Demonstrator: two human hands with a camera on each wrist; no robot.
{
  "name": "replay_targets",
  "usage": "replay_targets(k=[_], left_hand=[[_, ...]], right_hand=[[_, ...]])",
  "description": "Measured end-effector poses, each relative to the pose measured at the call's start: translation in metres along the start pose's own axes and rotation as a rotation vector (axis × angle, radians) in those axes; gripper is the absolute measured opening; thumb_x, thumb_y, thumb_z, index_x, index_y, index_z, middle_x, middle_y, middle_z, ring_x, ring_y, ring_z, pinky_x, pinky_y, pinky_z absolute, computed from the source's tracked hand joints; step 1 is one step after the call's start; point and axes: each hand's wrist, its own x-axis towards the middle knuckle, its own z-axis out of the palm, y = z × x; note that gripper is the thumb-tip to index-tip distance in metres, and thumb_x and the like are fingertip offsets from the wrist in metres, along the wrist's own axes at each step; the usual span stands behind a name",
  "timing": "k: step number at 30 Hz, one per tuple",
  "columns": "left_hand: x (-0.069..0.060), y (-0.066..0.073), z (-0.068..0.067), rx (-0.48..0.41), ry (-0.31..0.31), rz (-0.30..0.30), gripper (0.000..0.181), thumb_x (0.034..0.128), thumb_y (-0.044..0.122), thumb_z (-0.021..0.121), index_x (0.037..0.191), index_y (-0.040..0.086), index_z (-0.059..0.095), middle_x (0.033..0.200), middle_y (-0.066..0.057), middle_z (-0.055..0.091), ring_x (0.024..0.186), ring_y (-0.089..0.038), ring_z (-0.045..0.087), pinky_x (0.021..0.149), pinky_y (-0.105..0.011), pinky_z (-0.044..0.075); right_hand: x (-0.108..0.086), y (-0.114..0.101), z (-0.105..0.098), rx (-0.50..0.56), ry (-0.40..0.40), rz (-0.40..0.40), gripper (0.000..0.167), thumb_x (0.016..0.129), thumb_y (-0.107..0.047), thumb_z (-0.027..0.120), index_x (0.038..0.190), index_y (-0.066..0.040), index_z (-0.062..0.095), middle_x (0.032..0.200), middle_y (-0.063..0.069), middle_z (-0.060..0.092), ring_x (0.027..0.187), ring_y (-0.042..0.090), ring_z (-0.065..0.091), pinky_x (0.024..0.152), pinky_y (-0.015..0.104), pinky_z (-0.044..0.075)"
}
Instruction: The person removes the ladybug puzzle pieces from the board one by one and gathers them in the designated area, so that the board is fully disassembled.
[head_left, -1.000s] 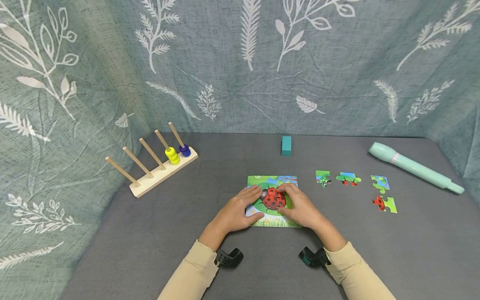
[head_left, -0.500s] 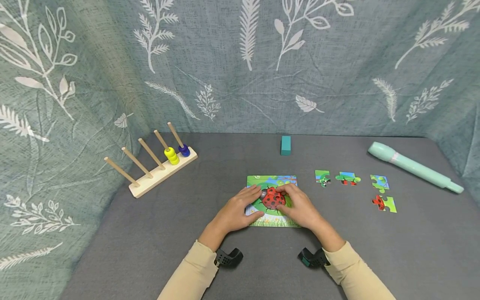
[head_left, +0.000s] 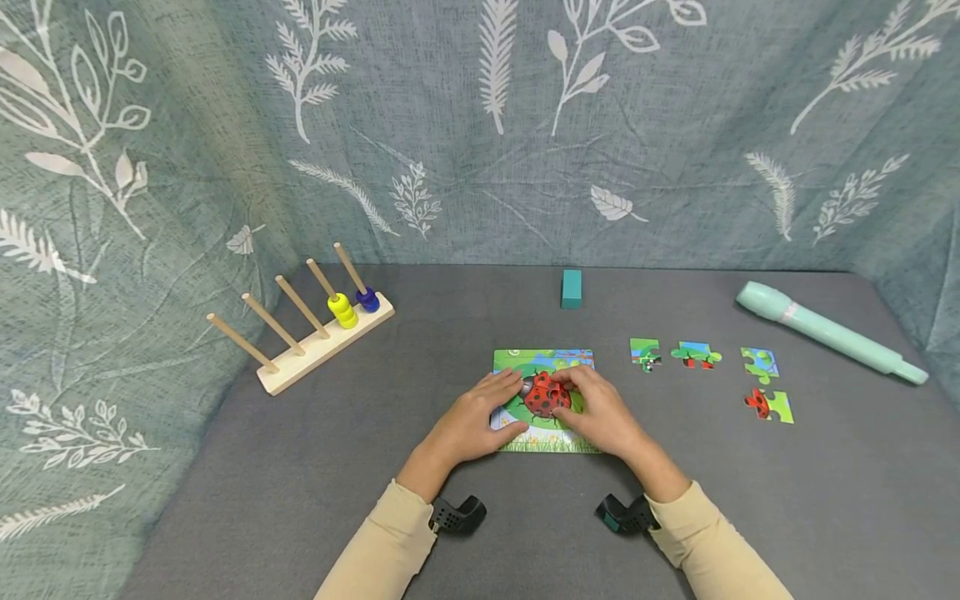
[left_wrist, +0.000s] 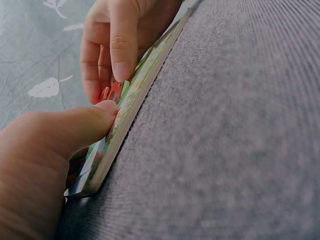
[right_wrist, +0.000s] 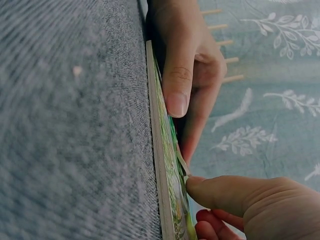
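Observation:
In the head view, a ladybug jigsaw puzzle board (head_left: pixel 551 443) lies flat on the table in front of me. My left hand (head_left: pixel 476 423) rests on its left part, fingers stretched and thumb near the front. My right hand (head_left: pixel 600 412) is over the right part, pinching a red and green puzzle piece (head_left: pixel 546 398) between thumb and fingers. That puzzle piece (left_wrist: pixel 116 90) appears slightly raised in the left wrist view. A thin edge of it shows at the right thumb (right_wrist: pixel 200 187) in the right wrist view. The fingers partly cover the picture.
Several loose puzzle pieces (head_left: pixel 696 356) lie right of the board. A teal block (head_left: pixel 572 289) stands behind it. A wooden peg stand (head_left: pixel 326 346) with yellow and blue beads is at back left, a mint-green tube (head_left: pixel 832 333) at far right. A patterned curtain (head_left: pixel 450 167) hangs behind.
Both hands stay at the board almost unmoved. The right thumb and fingers shift only very slightly about the puzzle piece.

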Motion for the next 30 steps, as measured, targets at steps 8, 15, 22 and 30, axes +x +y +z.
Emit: replay_targets(k=[8, 15, 22, 30], left_hand=[[0.0002, 0.0011, -0.0006, 0.001, 0.004, -0.001, 0.061, 0.0858, 0.033, 0.069, 0.136, 0.002, 0.052, 0.143, -0.01, 0.048, 0.137, -0.025, 0.04, 0.118, -0.037, 0.028], [0.0003, 0.0019, -0.001, 0.01, 0.003, -0.001, 0.06, 0.0864, 0.033, 0.068, 0.136, 0.002, 0.052, 0.143, -0.01, 0.048, 0.136, -0.025, 0.04, 0.118, -0.037, 0.028], [0.0006, 0.003, -0.0018, 0.019, -0.016, -0.016, 0.061, 0.0874, 0.034, 0.067, 0.136, 0.002, 0.051, 0.144, -0.01, 0.046, 0.137, -0.024, 0.039, 0.118, -0.037, 0.026], [0.0004, 0.0036, -0.0019, 0.02, -0.031, -0.027, 0.061, 0.0879, 0.034, 0.066, 0.137, 0.002, 0.05, 0.146, -0.009, 0.044, 0.138, -0.024, 0.038, 0.118, -0.037, 0.026]], right_hand=[[0.0009, 0.0001, -0.0007, -0.002, 0.001, 0.01, 0.039, 0.077, -0.005, 0.076, 0.113, 0.001, 0.062, 0.103, 0.011, 0.062, 0.095, 0.023, 0.062, 0.085, 0.039, 0.055], [0.0014, -0.0018, -0.0011, -0.031, -0.009, 0.038, 0.04, 0.077, -0.008, 0.076, 0.114, 0.0, 0.063, 0.102, 0.009, 0.063, 0.09, 0.021, 0.062, 0.079, 0.037, 0.056], [0.0018, -0.0057, -0.0005, -0.024, -0.015, 0.054, 0.041, 0.078, -0.005, 0.075, 0.116, 0.0, 0.062, 0.105, 0.01, 0.062, 0.09, 0.022, 0.062, 0.079, 0.037, 0.056], [0.0011, -0.0078, 0.0003, -0.022, -0.034, 0.075, 0.043, 0.079, -0.004, 0.074, 0.119, 0.003, 0.06, 0.106, 0.014, 0.06, 0.092, 0.026, 0.062, 0.081, 0.039, 0.056]])
